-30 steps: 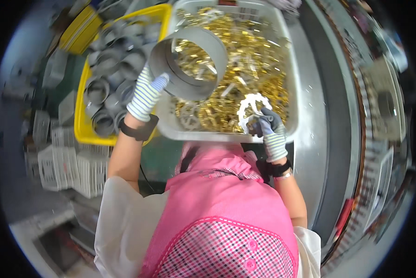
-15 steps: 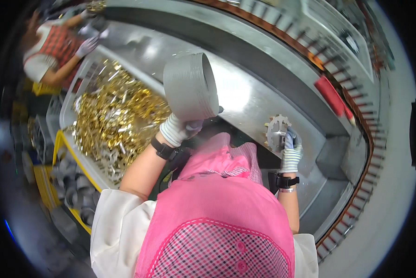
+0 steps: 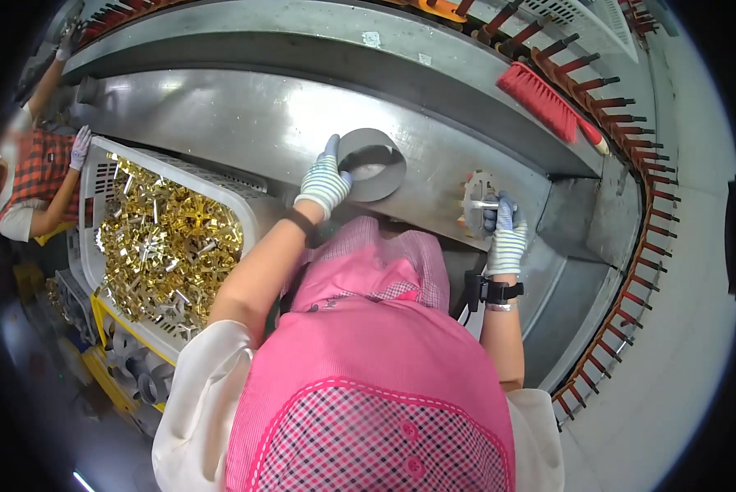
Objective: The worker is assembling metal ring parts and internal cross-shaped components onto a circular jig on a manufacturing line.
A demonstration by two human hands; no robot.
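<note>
My left hand (image 3: pixel 325 182), in a striped glove, is at the left side of a grey ring-shaped band (image 3: pixel 372 195), fingers along its outer wall. The band is round and hollow, seen from above over the metal worktop (image 3: pixel 245 111). My right hand (image 3: pixel 507 228), gloved alike, is closed around the bright handle of a toothed metal disc (image 3: pixel 476 197). The disc stands tilted on edge, its face turned toward the hand. Gold-coloured bits show along the disc's left rim. Some fingertips are hidden behind the handle.
At left stands a white basket (image 3: pixel 257 201) heaped with gold and silver metal pieces. Grey rings (image 3: pixel 142 377) lie below it. Red-bristled brush (image 3: pixel 540 100) rests on the far ledge, beside a rack of red-and-black pegs (image 3: pixel 614 104). Another person (image 3: pixel 44 176) works at far left.
The grey band has gone from raised and tipped to lower, its opening facing up, moving right along with my left hand. My right hand still holds the disc. The view has turned.
</note>
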